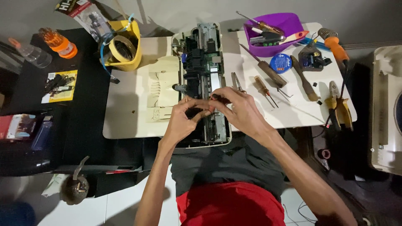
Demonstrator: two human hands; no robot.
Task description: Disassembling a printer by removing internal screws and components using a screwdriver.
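An opened printer mechanism (204, 58), grey and black with a cream shell, lies lengthwise on a small white table (125, 121). My left hand (184, 117) and my right hand (236, 109) meet over its near half. The fingertips of both pinch a small dark part of the mechanism between them; the part itself is mostly hidden by the fingers. A detached cream cover panel (163, 88) lies just left of my left hand.
A purple bowl (289, 23) of tools, screwdrivers (264, 88), wooden-handled tools (305, 81), a blue tin (280, 62), an orange soldering iron (335, 44) and yellow pliers (341, 111) lie right. A yellow tub (132, 58) with tape stands left. A black side table (83, 109) holds bottles and packets.
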